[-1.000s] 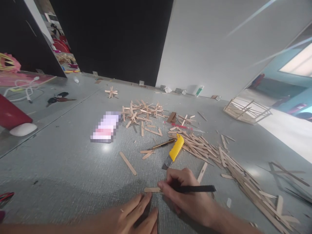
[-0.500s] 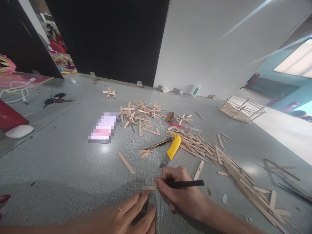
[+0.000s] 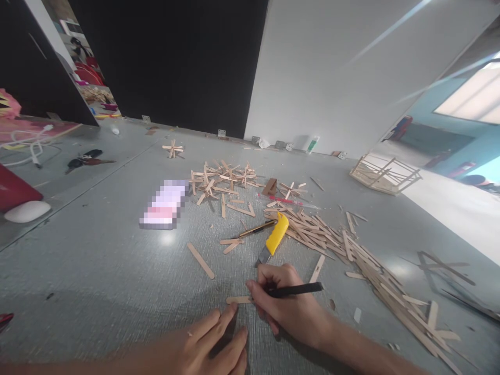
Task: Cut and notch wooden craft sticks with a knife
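Black pen-like tool (image 3: 299, 289): one, gripped between the thumb and fingers of the right hand (image 3: 282, 308), its tip hidden by them. Pale wooden stick (image 3: 237, 300): one, lay flat on the grey tabletop (image 3: 128, 291) between the two hands, left end showing, remainder covered by the right hand. Left hand (image 3: 203, 341): grasped nothing; its fingers were extended and slightly parted, one fingertip at the stick's near edge. Yellow-handled knife (image 3: 277, 234): one, lay just beyond the right hand, blade pointing toward it. Loose stick (image 3: 200, 260): one, lay apart, farther left. Heap of sticks (image 3: 318, 232): spread from beside the knife toward the right foreground. Slatted wooden frame (image 3: 385, 176): one, stood at the far right.
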A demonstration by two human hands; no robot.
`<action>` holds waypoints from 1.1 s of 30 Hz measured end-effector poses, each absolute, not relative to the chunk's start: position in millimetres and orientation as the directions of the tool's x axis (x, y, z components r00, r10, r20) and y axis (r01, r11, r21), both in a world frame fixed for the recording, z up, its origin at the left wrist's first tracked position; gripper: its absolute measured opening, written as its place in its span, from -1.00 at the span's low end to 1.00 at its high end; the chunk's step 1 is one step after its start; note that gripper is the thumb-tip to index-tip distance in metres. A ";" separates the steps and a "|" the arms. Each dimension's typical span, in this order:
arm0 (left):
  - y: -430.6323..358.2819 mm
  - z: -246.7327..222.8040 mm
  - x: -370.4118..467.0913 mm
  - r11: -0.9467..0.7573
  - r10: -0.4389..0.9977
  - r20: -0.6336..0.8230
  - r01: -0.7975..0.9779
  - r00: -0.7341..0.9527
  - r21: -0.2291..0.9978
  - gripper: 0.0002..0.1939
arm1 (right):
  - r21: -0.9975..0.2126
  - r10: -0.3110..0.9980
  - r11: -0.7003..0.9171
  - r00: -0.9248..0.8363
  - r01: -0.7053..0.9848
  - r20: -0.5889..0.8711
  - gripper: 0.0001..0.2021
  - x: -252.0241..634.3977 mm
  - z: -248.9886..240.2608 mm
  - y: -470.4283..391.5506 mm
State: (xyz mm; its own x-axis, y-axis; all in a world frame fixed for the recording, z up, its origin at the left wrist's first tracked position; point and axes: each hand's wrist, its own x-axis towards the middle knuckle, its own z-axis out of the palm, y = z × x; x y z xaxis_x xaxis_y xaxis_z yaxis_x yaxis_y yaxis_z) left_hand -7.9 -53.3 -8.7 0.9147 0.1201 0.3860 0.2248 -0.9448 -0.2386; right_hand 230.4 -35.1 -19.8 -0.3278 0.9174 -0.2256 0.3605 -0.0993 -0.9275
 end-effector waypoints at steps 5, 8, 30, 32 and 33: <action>-53.2 -6.7 -7.8 -0.946 0.117 0.371 0.217 0.921 -0.240 -0.83 | -0.931 0.919 -0.094 -0.328 0.352 -0.217 -0.58 230.8 -21.6 -33.7; -53.0 -6.7 -7.1 -0.945 0.113 0.374 0.216 0.921 -0.246 -0.82 | -0.931 0.921 -0.100 -0.323 0.351 -0.220 -0.58 230.0 -21.2 -33.4; -51.7 -5.9 -6.8 -0.937 0.107 0.370 0.218 0.923 -0.273 -0.85 | -0.965 0.916 -0.230 -0.307 0.124 -0.258 -0.54 237.5 -16.0 -28.8; -52.0 -4.4 -7.9 -0.937 0.095 0.364 0.206 0.927 -0.282 -0.84 | -0.965 0.934 -0.257 -0.248 0.041 -0.259 -0.52 241.9 -7.1 -24.6; -52.3 -3.7 -8.4 -0.938 0.085 0.361 0.197 0.929 -0.285 -0.83 | -0.966 0.944 -0.257 -0.209 0.019 -0.255 -0.51 244.0 -2.2 -22.3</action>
State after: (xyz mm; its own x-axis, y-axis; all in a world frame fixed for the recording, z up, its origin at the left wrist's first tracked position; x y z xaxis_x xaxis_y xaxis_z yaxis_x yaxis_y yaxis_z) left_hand -8.4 -52.3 -3.7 0.9286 0.0853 0.3612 0.1968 -0.9382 -0.2845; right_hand 244.0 -22.3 -2.2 -0.2093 0.9441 -0.2549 0.0190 -0.2567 -0.9663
